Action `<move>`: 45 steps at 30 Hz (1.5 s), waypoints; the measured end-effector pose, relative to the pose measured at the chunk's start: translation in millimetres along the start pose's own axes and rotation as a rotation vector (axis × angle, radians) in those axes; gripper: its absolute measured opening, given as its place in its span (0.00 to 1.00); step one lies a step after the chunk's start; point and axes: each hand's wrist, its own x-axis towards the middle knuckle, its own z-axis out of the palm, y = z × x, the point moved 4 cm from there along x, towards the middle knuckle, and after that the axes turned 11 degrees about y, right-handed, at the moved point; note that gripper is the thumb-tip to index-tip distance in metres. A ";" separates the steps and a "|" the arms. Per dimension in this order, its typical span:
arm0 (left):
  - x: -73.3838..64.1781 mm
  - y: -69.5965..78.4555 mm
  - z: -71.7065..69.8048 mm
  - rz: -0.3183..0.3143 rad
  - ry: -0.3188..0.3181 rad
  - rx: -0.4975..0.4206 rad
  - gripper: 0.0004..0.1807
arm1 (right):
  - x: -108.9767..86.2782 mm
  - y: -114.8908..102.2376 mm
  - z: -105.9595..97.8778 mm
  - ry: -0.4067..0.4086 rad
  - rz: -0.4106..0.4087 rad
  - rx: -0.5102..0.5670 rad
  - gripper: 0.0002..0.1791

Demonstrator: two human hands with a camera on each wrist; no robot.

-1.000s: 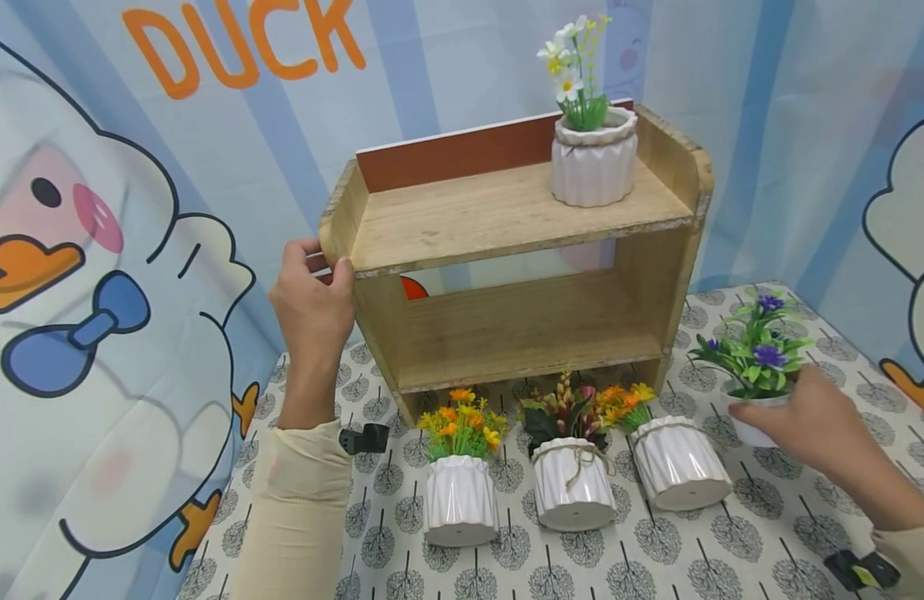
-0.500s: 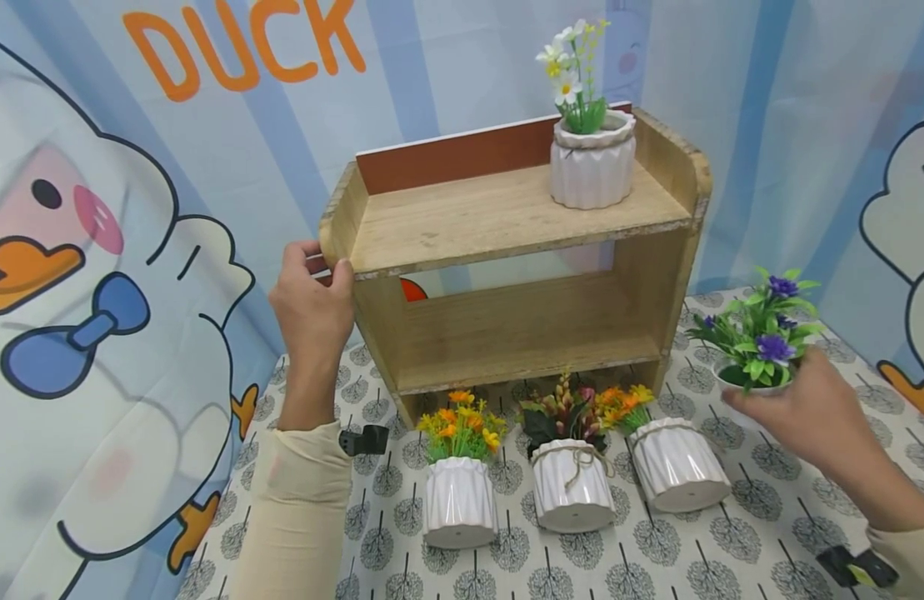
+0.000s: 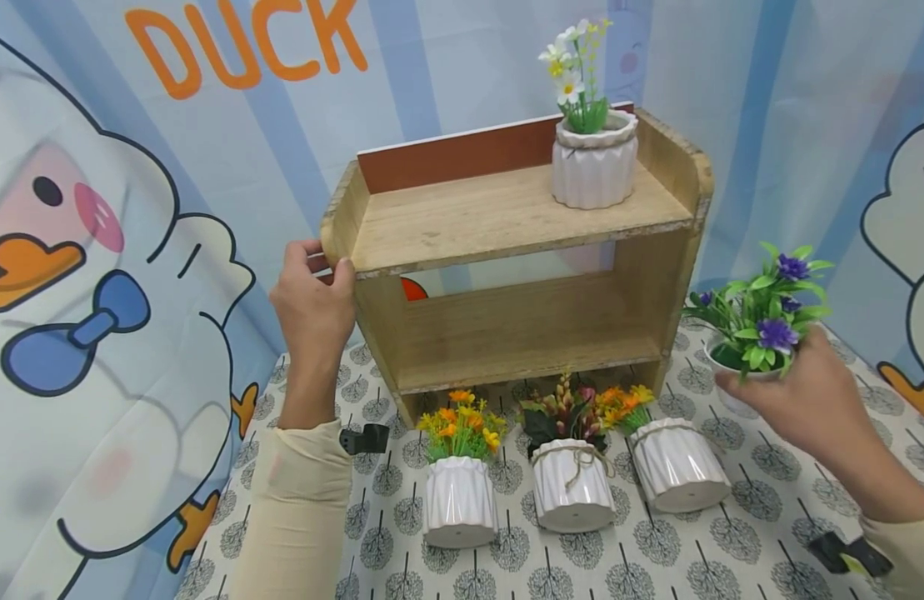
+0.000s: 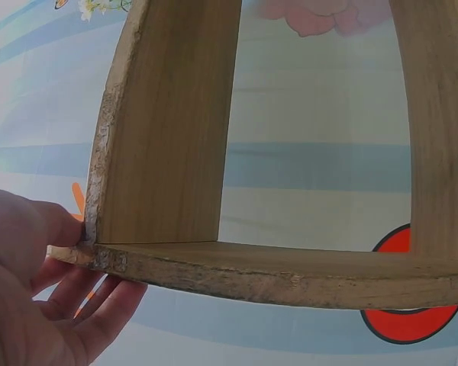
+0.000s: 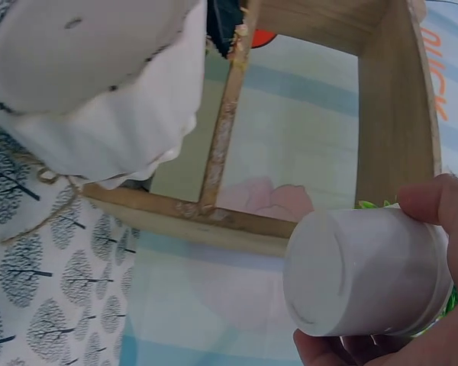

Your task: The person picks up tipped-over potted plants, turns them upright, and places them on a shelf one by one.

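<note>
My left hand [image 3: 312, 292] grips the upper left side of a wooden shelf [image 3: 447, 237]; in the left wrist view the thumb and fingers [image 4: 99, 305] wrap its corner edge. On the right, my right hand [image 3: 806, 400] holds a small smooth white flowerpot [image 5: 366, 271] with purple flowers and green leaves [image 3: 776, 333]. Thumb and fingers lie on opposite sides of that pot, its base showing in the right wrist view. It hangs beside the shelf's right side. On the top board stands a ribbed white pot [image 3: 595, 167] with white and yellow flowers.
In front of the shelf lie three ribbed white pots: one with yellow-orange flowers [image 3: 460, 500], one with dark leaves and reddish buds [image 3: 574, 487], one with orange flowers [image 3: 681, 467]. A tree-print cloth [image 3: 626, 558] covers the table; a duck-print curtain [image 3: 462, 75] hangs behind.
My right hand has raised the purple-flowered pot from near the table and tipped it slightly, so more of its inside shows. The left hand keeps its grip on the shelf.
</note>
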 end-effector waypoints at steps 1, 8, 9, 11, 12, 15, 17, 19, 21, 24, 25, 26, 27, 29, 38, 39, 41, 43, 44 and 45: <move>-0.2 0.1 -0.1 0.000 -0.001 0.001 0.18 | 0.6 -1.8 -0.9 0.005 -0.002 0.000 0.64; 1.0 -1.0 0.3 0.000 0.006 0.001 0.18 | 5.7 -17.5 -10.1 0.008 0.024 0.001 0.67; 1.0 -1.1 0.4 0.000 0.006 0.001 0.18 | 6.2 -19.9 -11.4 0.005 0.035 -0.003 0.67; 1.3 -1.3 0.6 0.000 0.007 0.002 0.18 | 7.2 -25.8 -13.5 0.001 0.038 0.002 0.67; 1.3 -1.3 0.6 0.000 0.007 0.002 0.18 | 7.5 -28.6 -14.4 0.000 0.038 0.004 0.67; 1.1 -1.1 0.5 -0.001 0.006 0.000 0.18 | 7.9 -37.0 -15.9 -0.005 0.024 0.025 0.66; 0.7 -0.9 0.3 -0.003 0.004 -0.001 0.19 | 8.0 -41.2 -16.3 -0.016 0.022 0.030 0.67; 0.2 -0.7 0.2 -0.004 0.002 -0.001 0.19 | 8.6 -45.8 -16.4 -0.023 0.021 0.042 0.67; -0.4 -0.5 0.1 -0.006 -0.001 -0.002 0.19 | 10.2 -50.9 -16.4 -0.025 0.013 0.057 0.66; -0.5 -0.6 -0.1 -0.009 -0.002 -0.005 0.19 | 13.2 -60.2 -16.1 -0.018 -0.016 0.094 0.62; -0.6 -0.6 -0.2 -0.009 -0.002 -0.006 0.19 | 14.3 -63.3 -15.9 -0.014 -0.028 0.103 0.62; -0.7 -0.6 -0.3 -0.009 -0.001 -0.007 0.19 | 15.0 -66.3 -15.8 -0.013 -0.038 0.115 0.61; -0.8 -0.6 -0.4 -0.009 -0.001 -0.007 0.19 | 15.7 -69.3 -15.4 -0.012 -0.047 0.126 0.60; -0.9 -0.5 -0.4 -0.009 -0.001 -0.007 0.19 | 16.5 -75.2 -14.9 -0.006 -0.053 0.145 0.59; 0.6 -1.0 -0.2 -0.005 0.009 0.002 0.19 | 22.9 -101.8 -12.8 0.020 -0.113 0.206 0.54; 0.6 -1.1 -0.2 -0.005 0.010 0.004 0.19 | 24.0 -105.3 -12.7 0.025 -0.124 0.219 0.53; 0.7 -1.3 -0.1 -0.003 0.011 0.007 0.19 | 26.0 -112.1 -12.3 0.040 -0.152 0.239 0.51; 0.3 -1.5 -0.1 -0.004 0.012 0.008 0.19 | 27.3 -117.6 -11.7 0.046 -0.163 0.255 0.51; 0.3 -1.7 0.1 -0.004 0.012 0.009 0.19 | 27.8 -119.6 -11.2 0.045 -0.162 0.261 0.51; 0.1 -1.8 0.1 -0.005 0.012 0.008 0.19 | 28.1 -121.1 -10.8 0.045 -0.156 0.255 0.52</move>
